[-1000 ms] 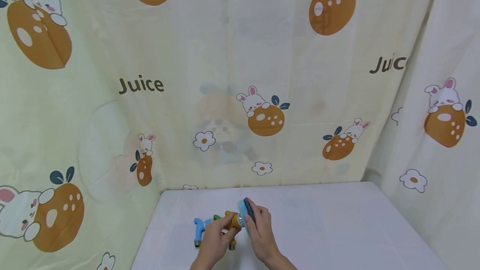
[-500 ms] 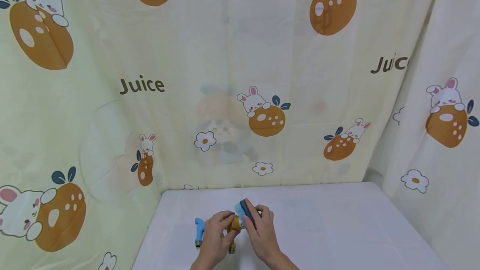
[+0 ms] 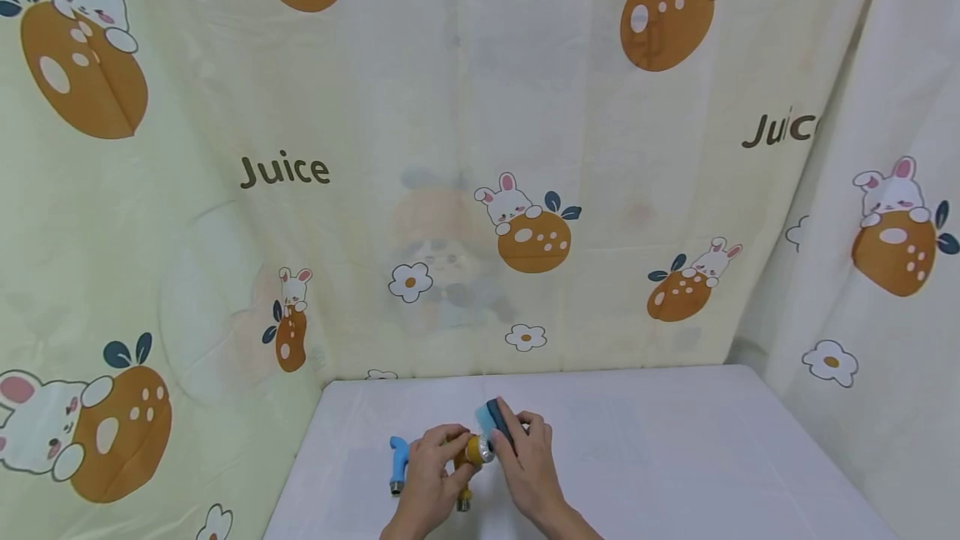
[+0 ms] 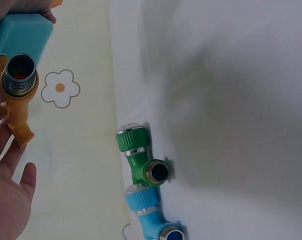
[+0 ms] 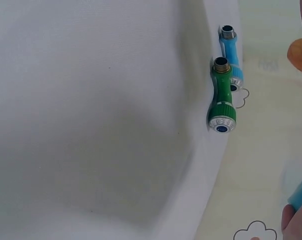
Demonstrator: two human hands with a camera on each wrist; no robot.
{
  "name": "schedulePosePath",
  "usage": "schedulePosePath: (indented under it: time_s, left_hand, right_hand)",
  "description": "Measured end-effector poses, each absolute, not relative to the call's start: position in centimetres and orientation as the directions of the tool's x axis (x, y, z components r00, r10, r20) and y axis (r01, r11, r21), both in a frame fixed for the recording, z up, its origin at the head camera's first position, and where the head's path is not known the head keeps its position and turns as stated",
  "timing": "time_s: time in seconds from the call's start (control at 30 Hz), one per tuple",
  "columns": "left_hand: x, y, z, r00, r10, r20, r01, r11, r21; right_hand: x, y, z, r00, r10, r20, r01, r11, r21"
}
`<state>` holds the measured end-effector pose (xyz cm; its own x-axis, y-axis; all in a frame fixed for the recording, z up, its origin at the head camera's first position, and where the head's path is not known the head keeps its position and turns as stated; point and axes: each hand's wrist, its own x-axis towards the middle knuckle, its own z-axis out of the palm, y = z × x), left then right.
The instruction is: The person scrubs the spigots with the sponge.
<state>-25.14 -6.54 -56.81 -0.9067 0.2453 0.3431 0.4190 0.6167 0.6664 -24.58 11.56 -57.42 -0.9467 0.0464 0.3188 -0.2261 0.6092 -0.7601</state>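
My left hand [image 3: 431, 469] grips an orange-yellow plastic tap [image 3: 472, 450] with a silver-capped knob and a threaded metal end. In the left wrist view the threaded mouth of this tap [image 4: 19, 75] faces the camera. A sponge [image 3: 486, 417], light blue with a dark blue face, is held in my right hand [image 3: 532, 473]. The sponge is close to the tap's silver cap; whether they touch I cannot tell. On the table lie a similar green tap [image 4: 138, 167] and a blue tap [image 4: 147, 215], side by side. My left hand hides the green one in the head view.
A white cloth covers the table [image 3: 660, 448]. Behind it hangs a cream curtain [image 3: 360, 107] printed with rabbits, oranges and flowers. The green and blue taps lie left of both hands, near the table's edge in the wrist views.
The sponge and right hand have shifted slightly right, showing more of the tap's silver cap. My left hand has changed its hold a little and now covers the green tap.
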Motion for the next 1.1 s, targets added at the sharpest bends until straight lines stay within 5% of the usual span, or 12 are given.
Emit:
schedulePosePath:
  time_s: [0.3, 0.57, 0.87, 1.1]
  left_hand:
    - [-25.5, -6.9, -57.4, -0.906, 0.226, 0.359, 0.416, 0.645, 0.642]
    - [-25.1, -6.4, -57.4, -0.868, 0.293, 0.401, 0.491, 0.631, 0.6]
    - [-25.5, -6.9, -59.0, -0.877, 0.413, 0.247, 0.478, 0.686, 0.549]
    - [-25.9, -7.7, -62.5, -0.938, 0.347, 0.017, 0.316, 0.831, 0.458]
  right_hand:
    - [-23.9, 10.9, -58.0, -0.925, -0.002, 0.379, -0.327, 0.511, -0.795]
    - [-23.9, 10.3, -58.1, -0.911, 0.006, 0.412, -0.34, 0.554, -0.76]
    - [-24.9, 11.9, -58.5, -0.958, 0.068, 0.277, -0.193, 0.563, -0.804]
    - [-24.8, 12.5, -59.1, -0.966, 0.083, 0.246, -0.159, 0.561, -0.812]
